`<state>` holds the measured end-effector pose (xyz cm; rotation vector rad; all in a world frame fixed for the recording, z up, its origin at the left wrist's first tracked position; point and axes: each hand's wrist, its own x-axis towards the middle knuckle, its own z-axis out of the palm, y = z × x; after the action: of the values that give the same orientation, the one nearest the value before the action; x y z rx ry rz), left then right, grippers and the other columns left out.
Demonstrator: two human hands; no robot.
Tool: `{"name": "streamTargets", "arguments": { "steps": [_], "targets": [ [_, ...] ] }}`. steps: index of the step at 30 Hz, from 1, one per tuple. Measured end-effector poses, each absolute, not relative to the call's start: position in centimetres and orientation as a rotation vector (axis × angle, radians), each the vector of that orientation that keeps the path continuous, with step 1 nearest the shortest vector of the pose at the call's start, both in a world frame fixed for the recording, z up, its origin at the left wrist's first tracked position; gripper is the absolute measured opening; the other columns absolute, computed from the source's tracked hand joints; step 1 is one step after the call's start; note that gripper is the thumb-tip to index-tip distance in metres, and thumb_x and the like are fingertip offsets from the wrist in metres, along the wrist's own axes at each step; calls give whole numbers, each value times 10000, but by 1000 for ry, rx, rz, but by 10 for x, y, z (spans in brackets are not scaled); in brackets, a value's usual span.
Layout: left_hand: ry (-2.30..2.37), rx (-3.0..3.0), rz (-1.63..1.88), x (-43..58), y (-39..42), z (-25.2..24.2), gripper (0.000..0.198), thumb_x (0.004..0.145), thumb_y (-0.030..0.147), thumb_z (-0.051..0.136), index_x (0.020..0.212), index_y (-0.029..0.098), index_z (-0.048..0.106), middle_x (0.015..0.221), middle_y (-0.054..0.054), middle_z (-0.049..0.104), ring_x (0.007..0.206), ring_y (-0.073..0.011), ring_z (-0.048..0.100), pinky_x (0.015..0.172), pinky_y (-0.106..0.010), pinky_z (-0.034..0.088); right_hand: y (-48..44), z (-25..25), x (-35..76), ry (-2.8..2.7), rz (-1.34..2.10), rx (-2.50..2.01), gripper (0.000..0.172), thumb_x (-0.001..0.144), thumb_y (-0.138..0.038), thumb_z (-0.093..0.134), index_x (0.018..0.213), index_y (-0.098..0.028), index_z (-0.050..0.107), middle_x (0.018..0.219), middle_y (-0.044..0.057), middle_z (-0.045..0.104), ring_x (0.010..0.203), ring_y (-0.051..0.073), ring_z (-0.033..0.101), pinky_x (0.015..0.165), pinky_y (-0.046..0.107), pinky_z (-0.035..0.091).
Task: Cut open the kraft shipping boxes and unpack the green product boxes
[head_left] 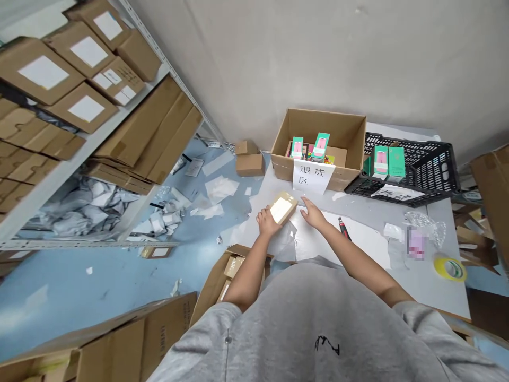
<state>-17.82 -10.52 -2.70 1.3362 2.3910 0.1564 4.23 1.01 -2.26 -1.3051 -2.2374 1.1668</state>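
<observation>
My left hand [269, 222] grips the near left end of a small cardboard box [283, 207] with a white label on its top. The box is over the left part of the white table [361, 209]. Just right of it, my right hand [313, 215] is open, thumb and fingers apart, not touching the box. A red and black utility knife [344, 228] lies on white sheeting [366, 239] to the right of my right hand. Beyond the hands is a larger open carton [334, 178] holding green and pink boxes, with a handwritten paper sign [312, 176] on its front.
A black plastic crate [435, 167] with green boxes stands at the back right. Yellow tape [450, 269] and clear plastic wrap [431, 228] lie on the right of the table. An open carton of parcels [210, 276] sits below my left arm. Shelves [99, 140] with boxes are at left.
</observation>
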Motion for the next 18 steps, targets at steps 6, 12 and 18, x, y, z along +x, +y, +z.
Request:
{"name": "streamTargets", "arguments": {
  "steps": [6, 12, 18],
  "targets": [
    [1880, 1852, 231, -138, -65, -13, 1251, 677, 278, 920, 1761, 228, 297, 1710, -192, 451, 1596, -391, 378, 1388, -533, 146, -9, -38, 107, -1918, 1102, -1597, 767, 1008, -317, 573, 1737, -150, 404, 1735, 196, 504, 1609, 319, 494, 1346, 521, 384],
    [1637, 1994, 93, -83, -24, -30, 1144, 725, 180, 828, 1761, 262, 349, 1770, -163, 415, 1702, -370, 254, 1413, -579, 18, -26, -67, 189, -1636, 1242, -1789, 610, 1052, -300, 505, 1655, -207, 512, 1592, 141, 673, 1456, 267, 653, 1250, 444, 498],
    [1814, 1692, 149, -60, -42, -68, 1163, 915, 542, 781, 1804, 156, 139, 1881, -235, 137, 1766, -384, 4, 1409, -564, 90, -37, -103, 230, -1666, 1040, -2256, 577, 1090, -258, 452, 1645, -118, 529, 1676, 205, 548, 1562, 298, 501, 1284, 420, 426]
  ]
}}
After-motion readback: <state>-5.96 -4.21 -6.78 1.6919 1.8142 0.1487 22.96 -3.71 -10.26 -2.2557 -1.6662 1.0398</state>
